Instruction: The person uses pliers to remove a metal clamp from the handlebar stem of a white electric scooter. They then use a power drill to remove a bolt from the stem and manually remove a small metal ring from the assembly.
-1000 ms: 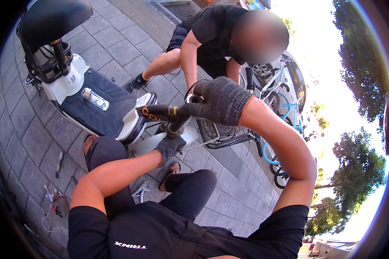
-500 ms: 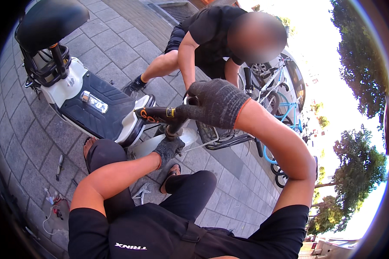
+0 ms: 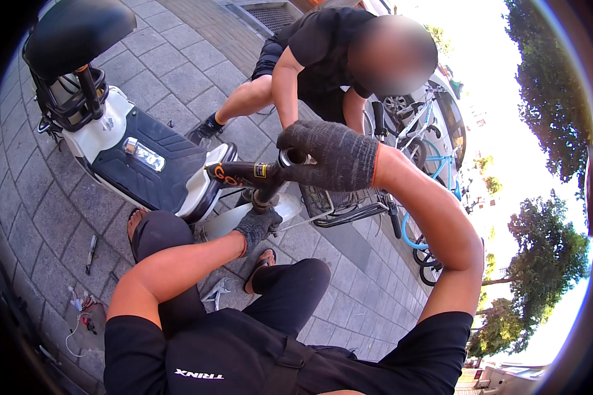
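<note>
Head tube (image 3: 268,191), round-rimmed, meets the knit-gloved right hand (image 3: 338,156).

Bright daylight, blown-out white sky (image 3: 476,56) at right, evenly shaded paving (image 3: 53,210), bowed edges, dark corners.

The fingers (image 3: 300,133) of the right hand (image 3: 336,157) hide a hand of the co-worker (image 3: 326,39), whose head (image 3: 393,54) is blurred.

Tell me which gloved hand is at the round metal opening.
The right hand, at the upper end of the black tube; the left hand is lower.
</note>
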